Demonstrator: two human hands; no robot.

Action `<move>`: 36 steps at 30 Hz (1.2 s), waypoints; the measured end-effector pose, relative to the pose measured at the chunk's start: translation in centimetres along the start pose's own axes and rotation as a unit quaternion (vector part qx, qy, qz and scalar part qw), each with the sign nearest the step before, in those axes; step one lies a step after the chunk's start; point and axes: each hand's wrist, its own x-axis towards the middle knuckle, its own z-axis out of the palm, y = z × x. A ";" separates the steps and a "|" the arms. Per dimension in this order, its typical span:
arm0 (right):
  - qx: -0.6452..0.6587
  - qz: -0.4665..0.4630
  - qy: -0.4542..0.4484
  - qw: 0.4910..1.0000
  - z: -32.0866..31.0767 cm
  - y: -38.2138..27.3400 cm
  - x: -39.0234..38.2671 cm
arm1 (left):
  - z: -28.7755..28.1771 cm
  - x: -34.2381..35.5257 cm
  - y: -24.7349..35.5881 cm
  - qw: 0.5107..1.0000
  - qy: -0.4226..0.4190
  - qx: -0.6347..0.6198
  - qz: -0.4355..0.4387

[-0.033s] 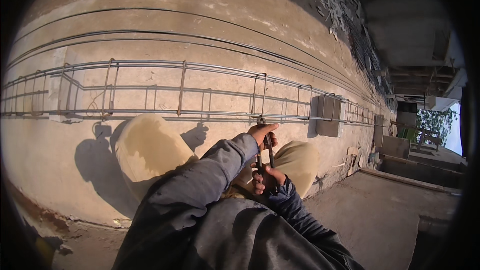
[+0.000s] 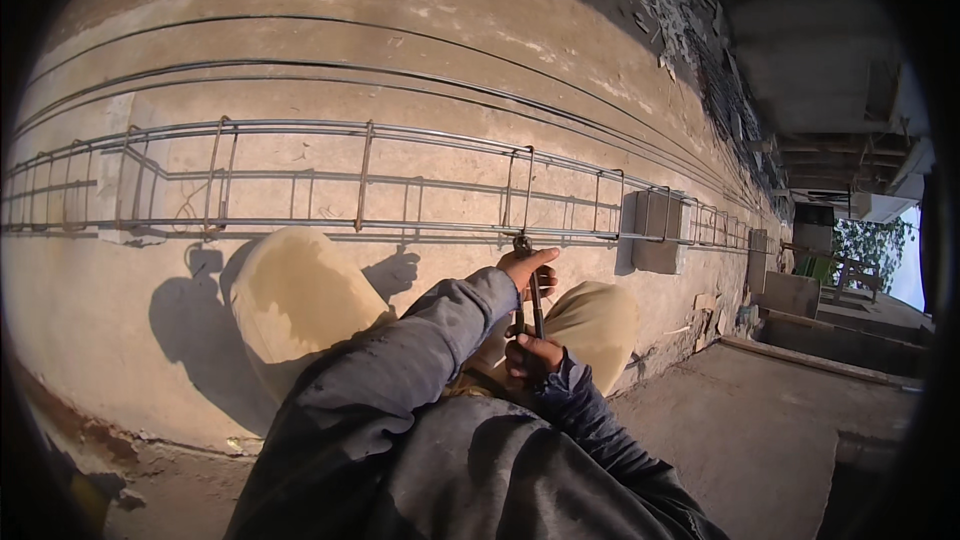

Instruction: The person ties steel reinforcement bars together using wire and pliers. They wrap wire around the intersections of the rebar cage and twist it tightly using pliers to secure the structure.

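Observation:
Long-handled pincers (image 2: 536, 308) stand with their jaws against the near lower bar of a steel rebar cage (image 2: 440, 228), at the foot of a stirrup. My left hand (image 2: 522, 270) is closed around the pincers just below the jaws, its thumb pointing right. Lower down, my right hand (image 2: 535, 355) grips the ends of both handles. Any tie wire at the jaws is too small to make out. The cage runs from the far left to the right, with square stirrups along its long bars.
A concrete block (image 2: 658, 230) props the cage on the right. Several loose long bars (image 2: 330, 65) lie beyond it. My bent knees (image 2: 300, 285) flank the pincers. Rubble (image 2: 690, 30) lines the far edge, and a dark recess (image 2: 840, 340) lies at right.
My right hand has shifted slightly up and closed more tightly on the handles, which are nearer together. My left hand and the cage look the same.

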 end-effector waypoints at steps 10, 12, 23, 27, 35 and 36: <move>-0.145 -0.074 0.146 0.976 0.1 0.7 -0.4 | 0.4 0.6 -1.3 0.959 0.029 0.227 0.166; -0.195 -0.083 0.222 0.952 -0.3 -0.2 0.0 | 2.7 -2.1 -0.4 0.807 0.144 0.499 0.282; -0.312 -0.098 0.288 0.900 -1.9 -0.2 2.4 | 3.4 -3.7 3.5 0.595 0.092 0.761 0.243; -0.180 -0.043 0.159 0.970 -1.6 1.1 3.5 | 2.7 -1.9 4.5 0.874 -0.040 0.451 0.178; 0.132 -0.228 -0.109 0.958 0.1 0.7 4.1 | 5.2 -7.0 7.6 0.988 -0.111 -0.102 -0.015; 0.051 -0.253 -0.057 0.964 0.3 0.4 3.9 | 5.3 -7.7 7.2 0.990 -0.112 -0.088 -0.019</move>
